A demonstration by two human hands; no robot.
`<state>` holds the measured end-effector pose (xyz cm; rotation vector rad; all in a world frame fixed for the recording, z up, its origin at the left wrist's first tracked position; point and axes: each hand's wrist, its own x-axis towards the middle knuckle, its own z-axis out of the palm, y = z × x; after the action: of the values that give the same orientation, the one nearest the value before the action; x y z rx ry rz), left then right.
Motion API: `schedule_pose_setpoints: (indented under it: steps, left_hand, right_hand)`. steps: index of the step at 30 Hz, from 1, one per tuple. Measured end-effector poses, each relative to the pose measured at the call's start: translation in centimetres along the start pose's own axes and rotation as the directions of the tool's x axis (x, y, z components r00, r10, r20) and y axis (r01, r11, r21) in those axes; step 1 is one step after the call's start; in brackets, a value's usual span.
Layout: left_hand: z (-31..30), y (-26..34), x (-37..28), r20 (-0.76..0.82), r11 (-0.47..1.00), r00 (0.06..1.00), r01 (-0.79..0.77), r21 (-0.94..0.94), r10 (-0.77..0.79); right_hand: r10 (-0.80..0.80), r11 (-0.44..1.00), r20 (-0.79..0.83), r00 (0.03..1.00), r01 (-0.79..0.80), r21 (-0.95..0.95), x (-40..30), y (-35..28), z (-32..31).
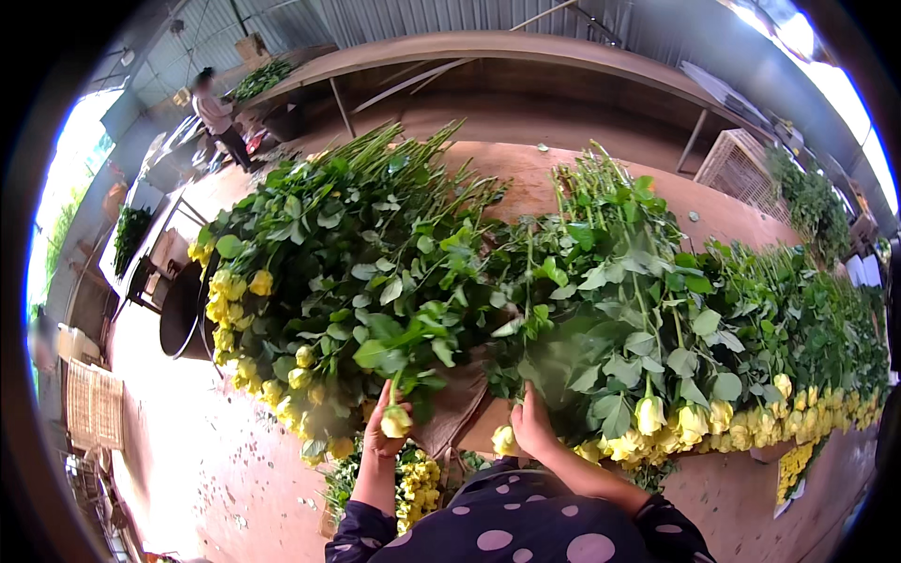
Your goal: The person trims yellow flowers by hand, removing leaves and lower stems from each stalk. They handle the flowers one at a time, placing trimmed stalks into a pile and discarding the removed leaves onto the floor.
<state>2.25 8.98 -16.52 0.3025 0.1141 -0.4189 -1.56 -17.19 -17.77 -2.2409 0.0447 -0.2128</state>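
Note:
Just below a yellow rose's head (396, 421), my left hand (383, 429) grips the leafy stem, the bloom towards me. My right hand (533, 422) closes on another stem among the leaves, beside a yellow rose head (504, 440). To the left, a large heap of yellow roses (338, 274) lies on the table, stems pointing away. More long-stemmed yellow roses (626, 281) lie to the right, their heads along the near edge. A brown cloth (461, 415) shows between my hands.
A long table (535, 46) runs along the far wall. A person (217, 116) stands at the back left. A dark bin (184, 313) is beside the table on the left. Below the near edge are more bunched yellow roses (418, 485). A wicker basket (746, 169) stands at the back right.

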Motion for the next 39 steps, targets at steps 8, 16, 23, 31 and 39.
schedule_pose_setpoints:
  steps: [8, 16, 23, 31, 39]
  left_hand:
    - [8.2, -7.5, -0.2, -0.016, -0.438, 0.993, -0.037, 0.898, -0.118]
    - [2.5, 13.2, 1.3, 0.153, -0.833, 0.819, 0.543, 0.106, 0.553]
    - [9.1, 7.4, -0.8, -0.008, -0.84, 0.977, 0.189, 0.509, 0.215]
    - [7.6, -5.1, -1.4, -0.196, -0.579, 0.954, 0.293, 0.761, 0.225]
    - [5.9, -5.2, -0.7, -0.289, -0.044, 0.949, 0.286, 0.957, -0.124]
  right_hand:
    - [0.243, -0.005, 0.861, 0.447, -0.887, 0.462, 1.8, -4.4, 0.6]
    - [0.203, 0.311, 0.497, 0.844, -0.537, 0.784, 1.5, -4.0, 1.5]
    - [0.306, 0.446, 0.451, 0.838, -0.545, 0.71, 0.5, -2.7, 3.2]
    - [0.175, 0.667, 0.365, 0.914, -0.383, 0.639, 1.8, -7.1, 2.0]
    - [0.164, 0.344, 0.6, 0.783, -0.615, 0.709, 0.1, 0.2, 7.5]
